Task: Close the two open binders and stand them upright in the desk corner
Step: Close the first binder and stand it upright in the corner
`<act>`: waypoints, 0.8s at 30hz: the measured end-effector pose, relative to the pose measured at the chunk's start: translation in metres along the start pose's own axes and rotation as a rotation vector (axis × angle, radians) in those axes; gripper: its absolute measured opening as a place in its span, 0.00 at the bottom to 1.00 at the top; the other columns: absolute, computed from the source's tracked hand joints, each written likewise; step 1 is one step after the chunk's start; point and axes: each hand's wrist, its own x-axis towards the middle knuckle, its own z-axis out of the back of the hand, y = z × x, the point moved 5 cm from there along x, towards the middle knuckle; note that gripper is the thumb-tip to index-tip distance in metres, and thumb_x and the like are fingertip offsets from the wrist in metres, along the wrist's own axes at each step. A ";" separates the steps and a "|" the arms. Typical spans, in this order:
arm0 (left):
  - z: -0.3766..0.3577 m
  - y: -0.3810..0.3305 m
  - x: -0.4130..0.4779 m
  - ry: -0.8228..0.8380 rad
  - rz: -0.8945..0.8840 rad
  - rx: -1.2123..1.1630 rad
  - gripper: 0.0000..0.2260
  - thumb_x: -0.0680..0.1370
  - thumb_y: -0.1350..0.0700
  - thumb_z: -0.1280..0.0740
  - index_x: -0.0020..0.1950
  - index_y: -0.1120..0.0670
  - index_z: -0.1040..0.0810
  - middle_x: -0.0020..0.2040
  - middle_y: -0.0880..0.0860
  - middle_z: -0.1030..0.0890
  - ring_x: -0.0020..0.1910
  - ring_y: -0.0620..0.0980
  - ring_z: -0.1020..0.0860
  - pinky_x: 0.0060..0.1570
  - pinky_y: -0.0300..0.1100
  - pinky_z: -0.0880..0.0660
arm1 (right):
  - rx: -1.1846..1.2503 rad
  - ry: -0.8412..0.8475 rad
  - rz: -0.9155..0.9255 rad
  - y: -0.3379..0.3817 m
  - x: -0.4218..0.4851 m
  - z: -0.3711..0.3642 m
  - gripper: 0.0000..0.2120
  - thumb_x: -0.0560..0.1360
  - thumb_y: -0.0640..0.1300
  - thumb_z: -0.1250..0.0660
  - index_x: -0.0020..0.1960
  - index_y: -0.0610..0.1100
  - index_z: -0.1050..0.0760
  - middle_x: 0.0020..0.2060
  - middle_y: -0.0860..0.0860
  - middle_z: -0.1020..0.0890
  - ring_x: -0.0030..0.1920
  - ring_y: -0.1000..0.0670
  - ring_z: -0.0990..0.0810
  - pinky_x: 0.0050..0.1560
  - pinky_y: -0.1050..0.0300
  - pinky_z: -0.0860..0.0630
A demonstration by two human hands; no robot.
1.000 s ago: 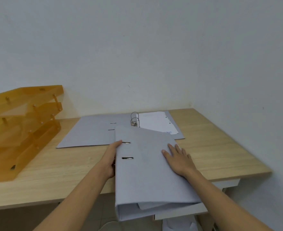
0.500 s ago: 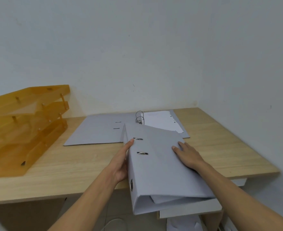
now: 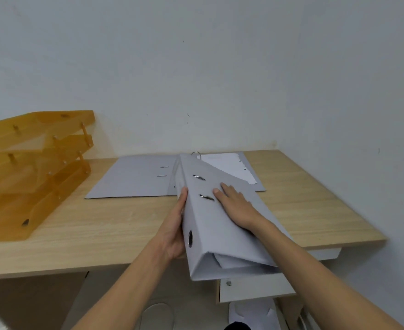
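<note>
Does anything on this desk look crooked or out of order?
Yes. The closed binder in the hands lies skewed, its near end hanging past the desk edge, with loose sheets bulging unevenly from that end. Behind it, the open binder lies flat, pages showing.

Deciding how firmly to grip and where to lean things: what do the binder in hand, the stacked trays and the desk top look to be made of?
Closed binder: matte grey card or board, probably paper-covered; dull, with metal slot fittings and a ringed spine hole.
Stacked trays: translucent amber plastic, glossy; light passes through.
Desk: pale wood-grain surface, likely laminate, low sheen.
</note>
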 end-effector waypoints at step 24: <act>-0.146 0.017 0.031 0.452 -0.340 0.900 0.41 0.73 0.61 0.23 0.79 0.40 0.40 0.65 0.42 0.22 0.56 0.37 0.18 0.50 0.37 0.19 | 0.484 -0.459 0.406 -0.041 -0.108 0.128 0.32 0.76 0.55 0.31 0.77 0.60 0.41 0.69 0.61 0.25 0.68 0.56 0.24 0.62 0.44 0.21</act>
